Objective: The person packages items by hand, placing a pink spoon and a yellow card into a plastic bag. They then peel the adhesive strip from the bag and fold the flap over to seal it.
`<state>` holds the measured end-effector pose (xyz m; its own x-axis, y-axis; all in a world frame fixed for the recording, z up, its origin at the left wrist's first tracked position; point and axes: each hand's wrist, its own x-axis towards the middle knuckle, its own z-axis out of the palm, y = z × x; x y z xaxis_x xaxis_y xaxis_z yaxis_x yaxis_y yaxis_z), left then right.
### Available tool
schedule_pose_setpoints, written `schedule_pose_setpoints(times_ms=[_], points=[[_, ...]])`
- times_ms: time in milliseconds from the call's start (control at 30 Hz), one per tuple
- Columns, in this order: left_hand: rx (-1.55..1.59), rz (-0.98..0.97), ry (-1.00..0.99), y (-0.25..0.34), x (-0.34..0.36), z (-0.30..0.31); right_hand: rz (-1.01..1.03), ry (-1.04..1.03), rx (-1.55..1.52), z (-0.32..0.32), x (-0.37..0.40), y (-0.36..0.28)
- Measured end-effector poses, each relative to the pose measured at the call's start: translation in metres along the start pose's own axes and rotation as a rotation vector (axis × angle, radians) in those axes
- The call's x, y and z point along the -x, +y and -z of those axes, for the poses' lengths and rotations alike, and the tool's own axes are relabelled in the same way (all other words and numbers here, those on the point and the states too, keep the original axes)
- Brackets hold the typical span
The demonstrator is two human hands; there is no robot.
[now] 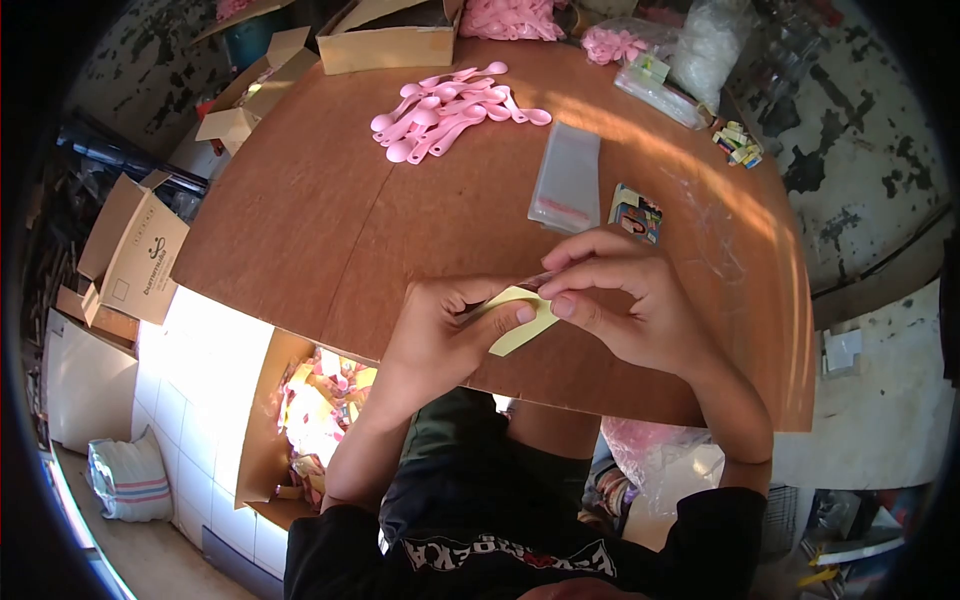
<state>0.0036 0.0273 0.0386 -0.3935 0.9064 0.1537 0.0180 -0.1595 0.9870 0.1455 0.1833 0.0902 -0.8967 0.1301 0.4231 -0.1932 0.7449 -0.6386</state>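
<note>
My left hand [440, 330] grips a pale yellow card [522, 338], its thumb lying across the front. At the card's upper right edge, my right hand [618, 290] has its thumb and fingers pinched together. Something thin and pinkish shows between the two hands, too small to make out. Just beyond my right hand lie a stack of clear plastic bags [568, 170] and a small pile of printed cards [636, 213]. A heap of pink plastic spoons [450, 112] rests farther back on the brown table [290, 220].
Along the table's back are a cardboard box [388, 48], a bag of pink pieces [512, 18] and clear plastic bags [708, 50]. Small yellow-green packets [738, 145] lie at the right edge. Below left, an open carton [262, 420] holds packed colourful items.
</note>
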Motion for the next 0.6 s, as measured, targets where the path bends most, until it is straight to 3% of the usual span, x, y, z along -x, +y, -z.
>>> schedule_pose_setpoints(times_ms=[67,333,433,467,533,600], points=[[-0.072,-0.128,0.034,-0.002,0.0,-0.002,-0.022,-0.074,-0.03,-0.001,0.001,-0.003],[-0.207,-0.251,0.097,-0.005,0.004,-0.007,-0.202,-0.309,-0.076,0.002,-0.004,-0.016],[-0.216,-0.326,0.125,-0.005,0.006,-0.01,-0.317,-0.283,-0.165,-0.003,-0.004,-0.021],[-0.216,-0.359,0.123,-0.004,0.006,-0.01,-0.315,-0.284,-0.161,-0.003,-0.007,-0.023],[-0.232,-0.39,0.114,-0.007,0.005,-0.008,-0.121,-0.312,0.172,-0.005,-0.012,-0.026],[-0.249,-0.419,0.104,-0.006,0.006,-0.008,-0.131,-0.266,0.118,-0.011,-0.011,-0.015]])
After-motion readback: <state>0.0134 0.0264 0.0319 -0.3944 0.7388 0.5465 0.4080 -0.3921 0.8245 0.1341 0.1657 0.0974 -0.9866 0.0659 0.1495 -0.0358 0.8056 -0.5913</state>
